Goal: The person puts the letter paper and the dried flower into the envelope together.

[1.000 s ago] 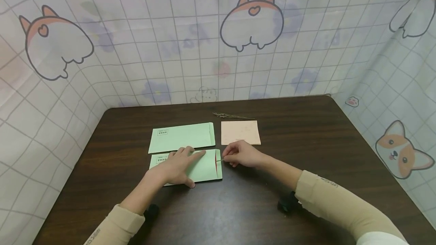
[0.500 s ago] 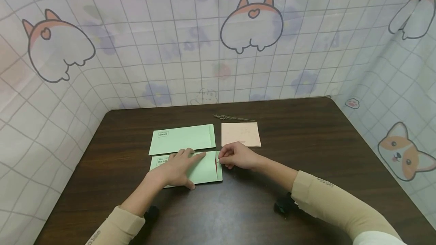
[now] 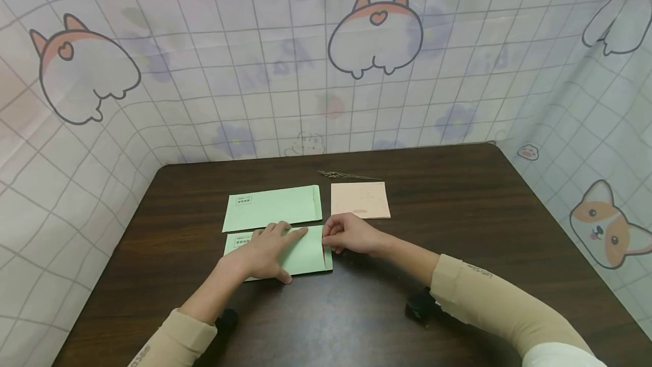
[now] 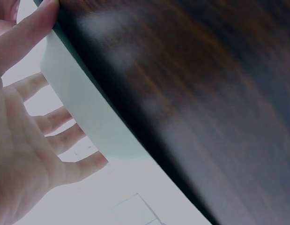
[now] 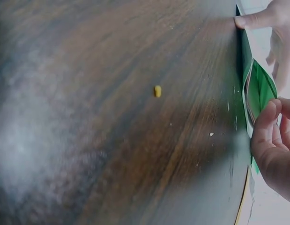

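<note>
Envelope, light green, rectangular, paper (image 3: 305,254): lies flat on the dark-brown wood-grain counter (image 3: 458,203), beneath my left hand (image 3: 270,248); its mouth gapes at 3 o'clock, with a strip of red (image 3: 323,254) showing inside.
Paper lip: my main worry; my right hand (image 3: 351,233) crowds right against it, so a skewed push or tug could crease or split the edge.
Glossy counter: looks slick, so if my left palm eased off, the envelope might skate toward 3 or 9 o'clock.
Twin at 12 o'clock: a second light-green rectangular paper envelope (image 3: 275,208) lies just beside the first; a sideways slip could shove the two together.
Card at 2 o'clock: a peach, nearly square paper card (image 3: 359,200) lies just past my right knuckles, and a careless wrist lift could knock it, perhaps into the thin, dried brown sprig (image 3: 348,175) behind.
Right fingers: curled, thumb and forefinger tips together at the mouth, aimed at 9 o'clock; what sits between them is hidden, so I can't tell. Forearm from 4 o'clock.
Left fingers: spread wide, gripping nothing, toward 1 and 2 o'clock; thumb at the near edge, toward 4. Forearm from 8.
</note>
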`<action>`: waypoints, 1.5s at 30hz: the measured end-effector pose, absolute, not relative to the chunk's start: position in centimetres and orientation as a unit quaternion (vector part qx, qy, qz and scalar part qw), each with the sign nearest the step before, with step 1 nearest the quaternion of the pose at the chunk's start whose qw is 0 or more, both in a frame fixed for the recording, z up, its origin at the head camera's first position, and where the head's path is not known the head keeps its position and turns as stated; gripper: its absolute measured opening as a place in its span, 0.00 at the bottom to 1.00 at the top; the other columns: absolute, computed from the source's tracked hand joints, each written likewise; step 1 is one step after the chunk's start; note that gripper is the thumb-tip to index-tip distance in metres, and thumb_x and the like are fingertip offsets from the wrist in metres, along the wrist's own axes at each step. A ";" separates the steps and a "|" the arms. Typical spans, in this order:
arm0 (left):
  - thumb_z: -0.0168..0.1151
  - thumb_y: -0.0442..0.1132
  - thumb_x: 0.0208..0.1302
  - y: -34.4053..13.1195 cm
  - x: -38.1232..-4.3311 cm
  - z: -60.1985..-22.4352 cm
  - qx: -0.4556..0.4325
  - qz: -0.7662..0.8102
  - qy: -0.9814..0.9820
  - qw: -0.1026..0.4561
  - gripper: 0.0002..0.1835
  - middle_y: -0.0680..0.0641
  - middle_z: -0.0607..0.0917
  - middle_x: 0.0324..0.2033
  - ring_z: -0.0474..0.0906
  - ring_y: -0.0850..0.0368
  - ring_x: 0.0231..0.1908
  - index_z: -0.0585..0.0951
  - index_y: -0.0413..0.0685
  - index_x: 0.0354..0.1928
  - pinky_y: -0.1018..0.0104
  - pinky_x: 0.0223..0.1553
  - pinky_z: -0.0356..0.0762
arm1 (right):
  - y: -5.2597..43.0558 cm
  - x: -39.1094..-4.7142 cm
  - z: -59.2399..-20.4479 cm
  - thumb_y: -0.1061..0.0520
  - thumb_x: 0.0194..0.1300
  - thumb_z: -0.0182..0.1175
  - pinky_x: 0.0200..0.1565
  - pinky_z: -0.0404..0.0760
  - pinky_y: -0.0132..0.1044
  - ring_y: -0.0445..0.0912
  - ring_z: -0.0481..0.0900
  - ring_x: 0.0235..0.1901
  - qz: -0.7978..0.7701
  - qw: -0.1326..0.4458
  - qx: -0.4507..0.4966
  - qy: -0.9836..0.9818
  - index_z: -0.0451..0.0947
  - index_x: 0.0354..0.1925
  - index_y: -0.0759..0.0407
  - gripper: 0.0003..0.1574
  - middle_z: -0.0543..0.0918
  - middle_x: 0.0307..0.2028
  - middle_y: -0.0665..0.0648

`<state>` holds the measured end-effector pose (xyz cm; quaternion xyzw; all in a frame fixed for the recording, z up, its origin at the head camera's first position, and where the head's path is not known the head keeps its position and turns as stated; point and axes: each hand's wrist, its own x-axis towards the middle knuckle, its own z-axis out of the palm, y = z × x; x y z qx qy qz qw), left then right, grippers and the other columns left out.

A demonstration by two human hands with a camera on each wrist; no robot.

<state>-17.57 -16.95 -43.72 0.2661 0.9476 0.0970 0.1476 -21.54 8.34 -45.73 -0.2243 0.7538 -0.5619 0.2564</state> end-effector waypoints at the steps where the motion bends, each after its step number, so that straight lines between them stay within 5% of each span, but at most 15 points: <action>1: 0.84 0.52 0.49 -16.9 -17.6 -43.7 0.266 0.097 0.948 0.147 0.57 0.39 0.68 0.66 0.64 0.40 0.66 0.63 0.56 0.79 0.37 0.57 0.65 | 8.3 -21.5 -45.8 0.67 0.68 0.65 0.33 0.82 0.37 0.45 0.79 0.25 -0.562 0.256 -0.224 0.754 0.78 0.38 0.68 0.05 0.82 0.30 0.64; 26: 0.82 0.53 0.50 -16.7 -17.7 -43.6 0.272 0.090 0.946 0.152 0.57 0.37 0.65 0.69 0.62 0.38 0.69 0.62 0.56 0.80 0.36 0.60 0.63 | 8.9 -21.5 -45.7 0.68 0.70 0.62 0.40 0.87 0.46 0.51 0.84 0.29 -0.574 0.303 -0.210 0.731 0.76 0.42 0.69 0.05 0.84 0.32 0.61; 45: 0.82 0.53 0.52 -17.3 -17.5 -43.5 0.278 0.109 0.940 0.166 0.56 0.36 0.62 0.73 0.58 0.36 0.72 0.60 0.56 0.81 0.34 0.64 0.59 | 10.7 -22.2 -46.0 0.67 0.69 0.64 0.39 0.86 0.43 0.51 0.84 0.32 -0.558 0.310 -0.204 0.742 0.78 0.44 0.71 0.08 0.84 0.35 0.62</action>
